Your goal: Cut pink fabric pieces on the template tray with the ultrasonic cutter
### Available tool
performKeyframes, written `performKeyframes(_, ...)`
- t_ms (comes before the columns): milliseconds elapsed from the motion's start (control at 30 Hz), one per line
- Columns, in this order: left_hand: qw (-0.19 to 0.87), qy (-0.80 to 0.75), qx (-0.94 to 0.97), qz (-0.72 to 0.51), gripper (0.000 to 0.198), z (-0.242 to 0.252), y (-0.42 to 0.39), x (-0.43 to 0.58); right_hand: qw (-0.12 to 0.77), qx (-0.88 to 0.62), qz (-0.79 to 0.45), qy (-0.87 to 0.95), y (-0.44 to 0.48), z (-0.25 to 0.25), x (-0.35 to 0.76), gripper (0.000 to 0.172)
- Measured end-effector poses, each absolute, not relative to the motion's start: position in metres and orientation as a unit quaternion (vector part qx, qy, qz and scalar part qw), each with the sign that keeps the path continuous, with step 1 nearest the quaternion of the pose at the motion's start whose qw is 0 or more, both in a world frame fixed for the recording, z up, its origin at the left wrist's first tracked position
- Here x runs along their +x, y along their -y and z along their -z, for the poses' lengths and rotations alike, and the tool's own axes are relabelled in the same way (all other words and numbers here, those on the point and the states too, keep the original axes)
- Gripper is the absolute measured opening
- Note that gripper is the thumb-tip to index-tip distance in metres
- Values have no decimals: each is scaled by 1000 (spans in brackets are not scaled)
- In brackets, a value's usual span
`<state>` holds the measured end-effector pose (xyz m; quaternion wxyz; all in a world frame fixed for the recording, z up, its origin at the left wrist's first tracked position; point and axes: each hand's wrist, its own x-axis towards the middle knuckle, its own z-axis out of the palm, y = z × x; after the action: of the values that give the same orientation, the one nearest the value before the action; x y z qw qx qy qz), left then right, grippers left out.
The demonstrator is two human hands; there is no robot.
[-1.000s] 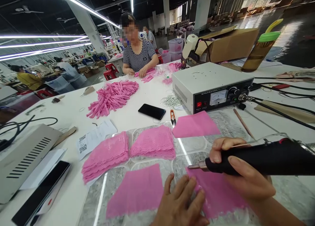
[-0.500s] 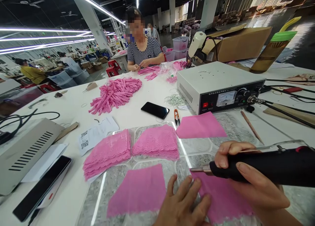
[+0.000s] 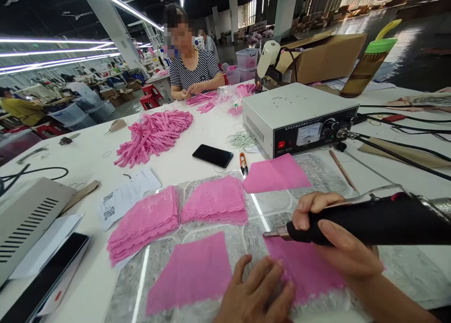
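Note:
My right hand (image 3: 338, 234) is wrapped round a black handheld tool (image 3: 380, 222), whose metal tip rests at the upper left corner of a pink fabric piece (image 3: 310, 271). Spread fingers of my left hand (image 3: 257, 290) press on that piece's left edge, below the tip. Left of it lies another pink piece (image 3: 192, 273), flat on the grey marbled sheet (image 3: 130, 276). Behind are two stacks of pink lace-edged pieces, a left stack (image 3: 146, 222) and a middle stack (image 3: 214, 201), and a single pink piece (image 3: 276, 173) at the right.
A control box (image 3: 299, 119) with cables stands at the back right, near a bottle (image 3: 368, 69). A phone (image 3: 212, 156), orange snips (image 3: 243, 163) and a pile of pink strips (image 3: 155, 135) lie farther back. Across the table a person (image 3: 193, 69) handles pink strips.
The whole view has shifted, so most things appear farther left. My right hand still holds the tool with its tip at the fabric's corner; my left fingers are slightly more bent.

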<state>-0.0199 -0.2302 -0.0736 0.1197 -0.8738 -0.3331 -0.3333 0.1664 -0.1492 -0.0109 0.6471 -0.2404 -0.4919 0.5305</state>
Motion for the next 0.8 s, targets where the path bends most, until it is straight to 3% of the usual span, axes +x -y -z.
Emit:
performKeyframes(300,81,310,-899,299,21,56,238,-31,618,-234,-584,471,160,7,182,10)
performKeyframes(800,68,304,-908,281,36,60,238,-31,595,-235,-578,507,161,7,178,8)
